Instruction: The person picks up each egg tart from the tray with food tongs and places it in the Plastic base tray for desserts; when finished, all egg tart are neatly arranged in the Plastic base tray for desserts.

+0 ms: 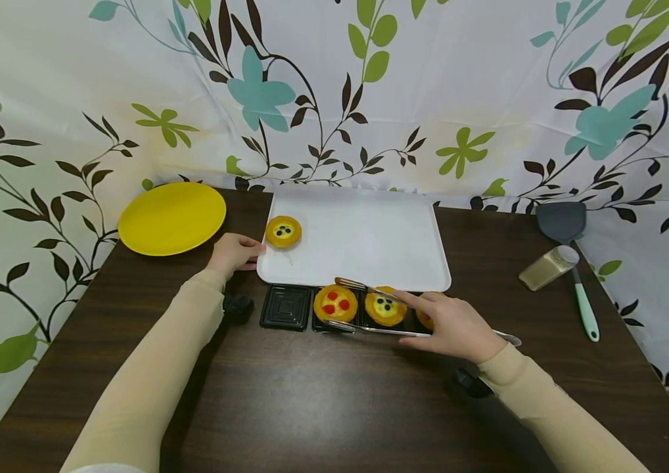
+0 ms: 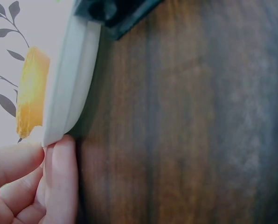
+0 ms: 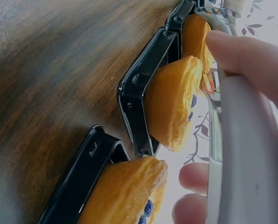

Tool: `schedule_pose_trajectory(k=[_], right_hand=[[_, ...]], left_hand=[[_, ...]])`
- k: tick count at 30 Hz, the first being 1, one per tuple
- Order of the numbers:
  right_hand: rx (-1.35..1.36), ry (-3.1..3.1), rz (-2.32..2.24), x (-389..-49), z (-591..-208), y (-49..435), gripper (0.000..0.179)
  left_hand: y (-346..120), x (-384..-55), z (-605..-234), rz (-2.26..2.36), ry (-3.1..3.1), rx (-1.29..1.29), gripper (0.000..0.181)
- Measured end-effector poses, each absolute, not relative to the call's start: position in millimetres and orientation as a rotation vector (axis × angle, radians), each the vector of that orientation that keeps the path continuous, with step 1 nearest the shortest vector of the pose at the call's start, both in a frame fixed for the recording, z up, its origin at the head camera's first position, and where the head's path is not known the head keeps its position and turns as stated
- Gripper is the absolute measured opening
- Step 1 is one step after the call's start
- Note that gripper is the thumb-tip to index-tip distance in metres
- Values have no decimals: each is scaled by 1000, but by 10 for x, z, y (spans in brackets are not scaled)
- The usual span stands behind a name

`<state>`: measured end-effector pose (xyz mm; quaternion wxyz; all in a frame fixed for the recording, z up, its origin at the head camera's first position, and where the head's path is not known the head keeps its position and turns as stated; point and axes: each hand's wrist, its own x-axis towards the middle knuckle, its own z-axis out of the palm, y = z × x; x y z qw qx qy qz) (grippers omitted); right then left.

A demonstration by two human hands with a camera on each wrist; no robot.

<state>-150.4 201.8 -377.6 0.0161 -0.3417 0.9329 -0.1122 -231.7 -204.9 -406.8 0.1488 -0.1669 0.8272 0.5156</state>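
My left hand (image 1: 236,253) pinches the left rim of the white tray (image 1: 364,230), thumb on one side and fingers on the other in the left wrist view. On that tray, close to this hand, sits an egg tart with blueberries (image 1: 283,232). My right hand (image 1: 455,325) grips metal tongs (image 3: 246,154) with a pale handle. In the head view the tongs' spread tips lie at either side of a tart with red fruit pieces (image 1: 335,304). It sits in a black tray (image 1: 285,307) beside a blueberry tart (image 1: 386,307); a further tart (image 1: 426,319) is partly hidden by the right hand.
A yellow plate (image 1: 171,219) lies at the back left. On the right are a spatula (image 1: 562,221) with a mint handle and a shaker jar (image 1: 549,267) lying against it. The black tray's leftmost compartment holds no tart. A patterned cloth (image 1: 322,98) hangs behind the table.
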Motion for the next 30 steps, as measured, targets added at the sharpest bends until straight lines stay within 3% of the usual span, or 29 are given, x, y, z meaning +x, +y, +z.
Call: schedule_pose_trajectory(k=[30], right_hand=[[-1036,2905,-458,-1667,-3681,1953,80]], left_hand=[[-2065,-2340,-4102,1496,2375,-481,37]])
